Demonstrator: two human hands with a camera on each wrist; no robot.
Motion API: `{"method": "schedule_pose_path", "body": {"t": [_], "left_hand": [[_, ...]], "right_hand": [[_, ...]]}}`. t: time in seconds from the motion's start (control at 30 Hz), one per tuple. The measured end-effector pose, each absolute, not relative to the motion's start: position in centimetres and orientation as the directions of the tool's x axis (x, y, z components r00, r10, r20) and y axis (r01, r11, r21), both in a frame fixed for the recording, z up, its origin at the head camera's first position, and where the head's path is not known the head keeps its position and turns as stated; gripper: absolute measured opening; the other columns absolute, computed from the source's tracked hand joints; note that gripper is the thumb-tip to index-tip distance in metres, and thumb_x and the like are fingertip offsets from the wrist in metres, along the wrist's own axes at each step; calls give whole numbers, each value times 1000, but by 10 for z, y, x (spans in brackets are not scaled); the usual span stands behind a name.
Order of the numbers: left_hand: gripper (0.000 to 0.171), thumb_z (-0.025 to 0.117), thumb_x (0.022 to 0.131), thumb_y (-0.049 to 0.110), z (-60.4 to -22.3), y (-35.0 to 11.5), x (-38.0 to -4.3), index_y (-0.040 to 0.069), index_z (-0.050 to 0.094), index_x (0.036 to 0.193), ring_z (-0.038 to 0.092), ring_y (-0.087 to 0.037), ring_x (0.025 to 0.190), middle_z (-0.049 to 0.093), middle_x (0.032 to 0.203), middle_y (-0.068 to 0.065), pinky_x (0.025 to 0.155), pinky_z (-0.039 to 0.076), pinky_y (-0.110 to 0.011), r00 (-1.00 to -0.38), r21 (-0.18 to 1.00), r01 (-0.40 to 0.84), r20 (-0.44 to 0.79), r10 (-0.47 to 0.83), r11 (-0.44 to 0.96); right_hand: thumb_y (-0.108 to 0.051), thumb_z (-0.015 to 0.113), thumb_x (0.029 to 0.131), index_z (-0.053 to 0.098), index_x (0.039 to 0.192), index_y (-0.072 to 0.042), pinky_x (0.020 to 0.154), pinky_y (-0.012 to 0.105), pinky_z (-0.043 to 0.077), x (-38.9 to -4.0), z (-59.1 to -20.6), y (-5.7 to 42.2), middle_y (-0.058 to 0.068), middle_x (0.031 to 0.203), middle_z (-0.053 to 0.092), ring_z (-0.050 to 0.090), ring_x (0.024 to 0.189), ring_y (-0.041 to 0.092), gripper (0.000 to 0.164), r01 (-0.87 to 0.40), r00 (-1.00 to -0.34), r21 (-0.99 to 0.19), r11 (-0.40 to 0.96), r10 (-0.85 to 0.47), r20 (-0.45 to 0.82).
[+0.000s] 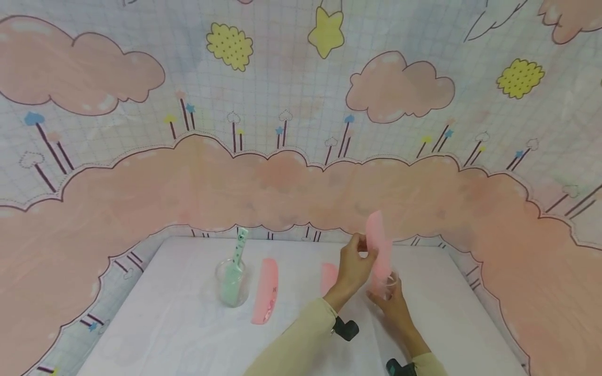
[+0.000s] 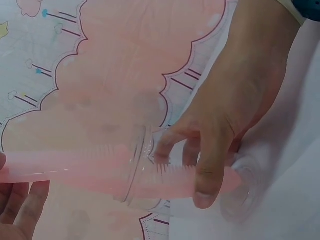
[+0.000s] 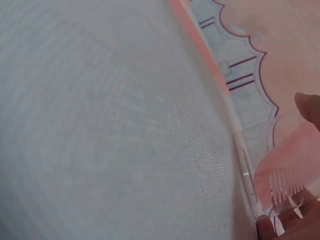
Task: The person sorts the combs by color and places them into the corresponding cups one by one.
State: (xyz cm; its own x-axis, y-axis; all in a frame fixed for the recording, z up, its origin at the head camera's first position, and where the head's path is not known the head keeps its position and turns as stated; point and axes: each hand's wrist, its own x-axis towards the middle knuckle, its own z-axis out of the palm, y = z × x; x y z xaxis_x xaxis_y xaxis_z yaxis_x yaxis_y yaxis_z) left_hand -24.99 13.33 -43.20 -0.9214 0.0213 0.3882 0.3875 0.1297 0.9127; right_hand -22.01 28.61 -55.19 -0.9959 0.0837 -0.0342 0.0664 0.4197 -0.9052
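My left hand (image 1: 354,266) pinches a pink comb (image 1: 376,235) by its side and holds it upright over a clear cup (image 1: 392,279). The comb's lower end is inside the cup, as the left wrist view shows: the comb (image 2: 95,167) runs through the rim and down toward the base. Around the lower part of that cup, my right hand (image 1: 396,308) curls its fingers and thumb. In the right wrist view, the comb's teeth (image 3: 292,182) show through the clear wall. Another pink comb (image 1: 328,277) lies partly hidden behind the left forearm.
On the white tabletop (image 1: 178,334), a pink comb (image 1: 266,290) with small printed marks lies left of the hands. Farther left stands a second clear cup (image 1: 219,274) with a green dotted-handled comb or brush (image 1: 240,245) in it. A cloud-patterned backdrop (image 1: 282,193) rises behind.
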Motion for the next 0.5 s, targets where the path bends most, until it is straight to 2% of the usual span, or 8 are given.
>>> {"method": "schedule_pose_path", "body": {"t": [0.27, 0.5], "left_hand": [[10, 68, 88, 11, -436, 140, -251, 12, 62, 97, 66, -10, 90, 72, 95, -3, 79, 53, -22, -935, 921, 354, 353, 37, 162], [10, 69, 89, 13, -438, 139, -252, 12, 64, 97, 65, -8, 87, 72, 93, -3, 74, 53, -18, -934, 919, 356, 352, 59, 170]], "right_hand": [[-39, 73, 87, 2, 155, -10, 115, 65, 22, -221, -553, 287, 27, 159, 20, 21, 147, 48, 103, 65, -996, -897, 437, 83, -32], [-41, 73, 86, 5, 154, -11, 114, 66, 23, -222, -556, 288, 28, 158, 22, 22, 146, 48, 101, 78, -995, -896, 437, 91, -43]]}}
